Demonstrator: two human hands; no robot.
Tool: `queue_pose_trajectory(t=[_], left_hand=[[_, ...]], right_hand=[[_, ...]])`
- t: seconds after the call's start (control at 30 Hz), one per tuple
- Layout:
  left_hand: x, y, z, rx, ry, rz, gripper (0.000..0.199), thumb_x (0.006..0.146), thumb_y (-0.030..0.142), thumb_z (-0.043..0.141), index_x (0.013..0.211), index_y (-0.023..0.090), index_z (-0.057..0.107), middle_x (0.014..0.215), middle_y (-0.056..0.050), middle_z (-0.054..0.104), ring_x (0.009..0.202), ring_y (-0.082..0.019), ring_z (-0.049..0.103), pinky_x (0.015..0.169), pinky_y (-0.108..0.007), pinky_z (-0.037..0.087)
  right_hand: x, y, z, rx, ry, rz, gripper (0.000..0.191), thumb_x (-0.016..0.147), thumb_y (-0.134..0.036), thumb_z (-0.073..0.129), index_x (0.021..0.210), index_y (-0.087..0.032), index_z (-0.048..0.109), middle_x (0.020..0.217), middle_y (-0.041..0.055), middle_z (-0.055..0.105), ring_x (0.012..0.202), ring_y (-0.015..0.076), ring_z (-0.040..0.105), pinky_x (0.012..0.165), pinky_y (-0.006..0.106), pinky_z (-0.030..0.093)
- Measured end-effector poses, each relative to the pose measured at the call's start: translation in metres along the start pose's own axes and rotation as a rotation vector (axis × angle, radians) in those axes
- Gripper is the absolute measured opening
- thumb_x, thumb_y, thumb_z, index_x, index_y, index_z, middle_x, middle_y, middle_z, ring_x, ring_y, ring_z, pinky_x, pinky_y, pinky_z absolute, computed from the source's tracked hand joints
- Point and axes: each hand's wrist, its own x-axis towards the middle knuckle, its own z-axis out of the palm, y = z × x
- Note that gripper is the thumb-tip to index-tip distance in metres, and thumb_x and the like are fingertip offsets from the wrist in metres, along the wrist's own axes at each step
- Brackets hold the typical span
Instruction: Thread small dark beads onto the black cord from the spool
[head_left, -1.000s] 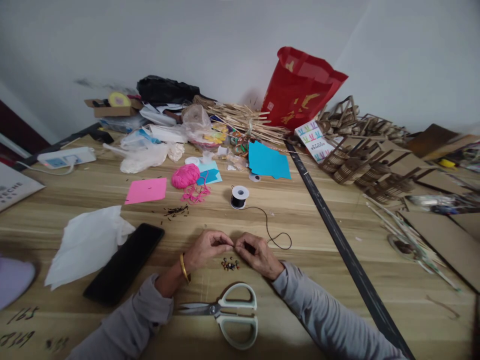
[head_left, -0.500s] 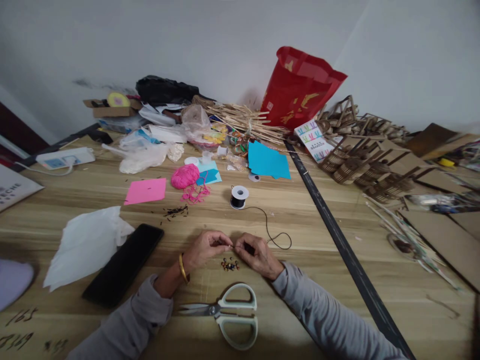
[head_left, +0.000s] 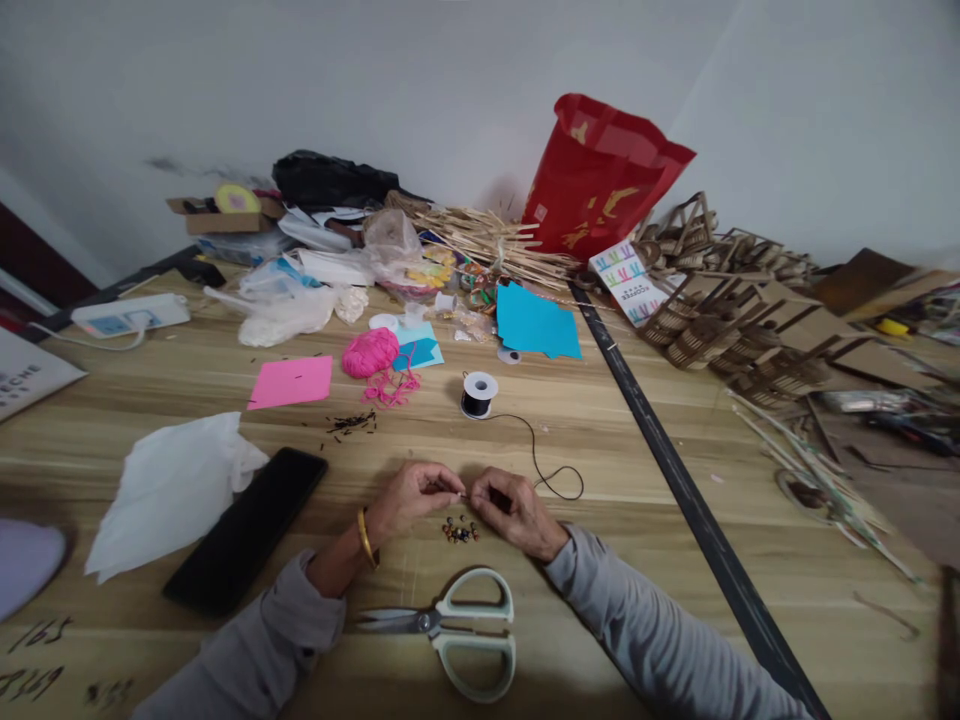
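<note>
Left hand and right hand nearly met tip to tip over table; each grip pinched closed, right on black cord, left on something too small to tell. Cord ran loosely from spool, beyond hands. Beads lay clustered just nearer the person, scissors nearer still

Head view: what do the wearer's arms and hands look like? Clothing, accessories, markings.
Both arms are in long grey sleeves. The left sleeve is turned back at the cuff, baring the wrist, which wears a gold-coloured bangle. The right sleeve is wrinkled and reaches about to the wrist. Left hand and right hand: no gloves.
</note>
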Motion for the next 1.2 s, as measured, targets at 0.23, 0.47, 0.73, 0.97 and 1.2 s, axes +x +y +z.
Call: queue_pose_trajectory(t=[0.23,0.47,0.73,0.97,1.2], left_hand=[[-0.0004,0.0025,0.0004,-0.015,-0.002,-0.019,0.015,0.066,0.019,0.065,0.077,0.009,0.066,0.073,-0.006,0.068,0.067,-0.014,0.06,0.064,-0.024,0.045],[-0.0014,0.0051,0.001,-0.015,0.007,-0.027,0.013,0.066,0.017,0.065,0.076,0.009,0.066,0.074,-0.006,0.068,0.068,-0.015,0.06,0.065,-0.025,0.046],[-0.0005,0.0005,0.0011,-0.037,0.001,-0.012,0.012,0.066,0.017,0.065,0.075,0.009,0.066,0.073,-0.005,0.068,0.067,-0.014,0.06,0.065,-0.025,0.046],[-0.0007,0.0013,0.0014,-0.061,-0.013,-0.033,0.014,0.065,0.018,0.066,0.076,0.009,0.066,0.072,-0.006,0.068,0.067,-0.014,0.06,0.066,-0.025,0.046],[-0.0001,0.0016,0.0021,-0.036,-0.015,-0.026,0.014,0.065,0.018,0.066,0.075,0.009,0.067,0.073,-0.006,0.068,0.068,-0.015,0.061,0.067,-0.026,0.046]], right_hand=[[-0.0005,-0.0004,-0.0008,0.016,-0.005,0.028,0.016,0.084,-0.026,0.05,0.075,-0.014,0.055,0.068,0.0018,0.056,0.06,0.011,0.049,0.057,0.021,0.038],[-0.0006,0.0005,-0.0001,0.024,-0.001,0.018,0.015,0.084,-0.026,0.051,0.075,-0.014,0.056,0.069,0.0017,0.056,0.061,0.0109,0.049,0.058,0.02,0.037],[-0.0003,0.0017,0.001,0.018,-0.005,0.004,0.018,0.085,-0.028,0.05,0.076,-0.014,0.056,0.069,0.0021,0.056,0.062,0.0111,0.049,0.058,0.021,0.038],[-0.001,0.0025,0.0014,0.0,-0.007,0.005,0.016,0.085,-0.026,0.05,0.076,-0.014,0.056,0.069,0.0023,0.057,0.061,0.0114,0.049,0.057,0.021,0.038],[-0.0007,0.0041,0.0022,0.011,-0.005,-0.01,0.016,0.085,-0.026,0.051,0.076,-0.015,0.057,0.071,0.0024,0.058,0.064,0.0121,0.052,0.06,0.021,0.039]])
